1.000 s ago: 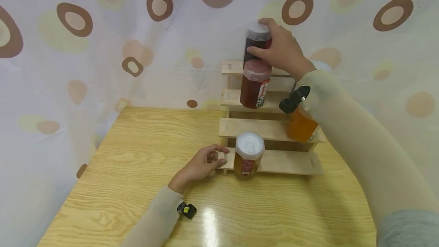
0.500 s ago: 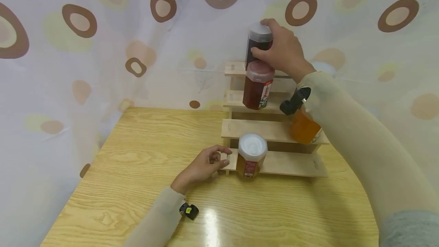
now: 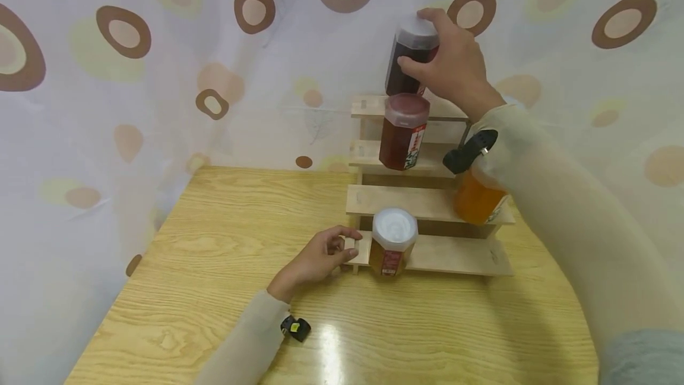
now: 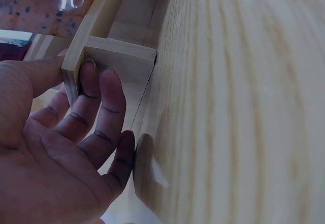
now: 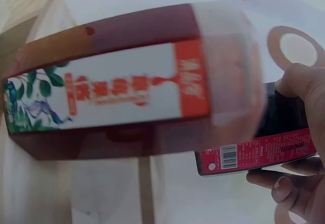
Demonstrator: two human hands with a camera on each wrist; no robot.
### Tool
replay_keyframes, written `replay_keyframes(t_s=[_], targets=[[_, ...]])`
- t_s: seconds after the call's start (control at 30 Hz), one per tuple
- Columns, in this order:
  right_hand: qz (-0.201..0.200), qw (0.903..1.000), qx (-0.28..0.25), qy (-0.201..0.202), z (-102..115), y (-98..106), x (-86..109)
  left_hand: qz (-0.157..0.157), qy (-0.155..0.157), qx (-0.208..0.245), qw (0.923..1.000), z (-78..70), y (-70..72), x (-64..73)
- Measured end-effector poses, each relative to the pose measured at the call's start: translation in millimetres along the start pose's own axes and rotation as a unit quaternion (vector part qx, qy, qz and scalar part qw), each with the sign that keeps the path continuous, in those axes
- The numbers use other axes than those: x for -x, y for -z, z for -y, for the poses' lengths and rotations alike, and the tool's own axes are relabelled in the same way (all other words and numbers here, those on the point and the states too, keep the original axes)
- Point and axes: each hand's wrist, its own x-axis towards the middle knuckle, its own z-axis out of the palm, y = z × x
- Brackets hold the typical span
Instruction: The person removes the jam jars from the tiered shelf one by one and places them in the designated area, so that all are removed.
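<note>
Near side first: pale wood-grain counter (image 3: pixel 256 207) in front of the stepped wooden rack (image 3: pixel 454 252), our reference. Left hand (image 3: pixel 320 254) is at the rack's bottom-left end, thumb and forefinger pinching the end of the lowest tier, gap only as wide as the wood. Looks like bracing to me.

On the rack's lowest tier, toward its left: light-amber faceted clear jar with white lid (image 3: pixel 393 248). One tier up, right end: orange-filled clear jar (image 3: pixel 475 198), partly behind the right sleeve. Third tier, left of middle: red-brown faceted jar with translucent lid and white-and-red label (image 3: pixel 398 141).

Farthest: right hand (image 3: pixel 451 61), spread wide, gripping the dark faceted jar with pale lid (image 3: pixel 403 70) by its upper part, thumb on the near face, a finger over the lid edge. The jar is above the rack's top tier, leaning slightly, behind the red-brown one.

Change: dark jar and right hand have come up a little over the last half second; other jars haven't moved on the rack. My read: the dark jar is off the top tier, weight in the hand. Main risk is knocking the red-brown jar.
</note>
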Motion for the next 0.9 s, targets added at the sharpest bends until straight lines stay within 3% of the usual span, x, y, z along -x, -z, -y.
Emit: replay_keyframes(t_s=[0.37, 0.9], targets=[[-0.036, 0.9991, 0.008, -0.019, -15.1, 24.8, 0.7, -0.002, -0.002, -0.001, 1.0, 1.7, -0.5, -0.9], [-0.047, 0.9978, -0.005, -0.047, -37.2, 59.6, 2.4, -0.008, 0.007, 0.002, 0.9999, 1.1, -2.3, -2.1]])
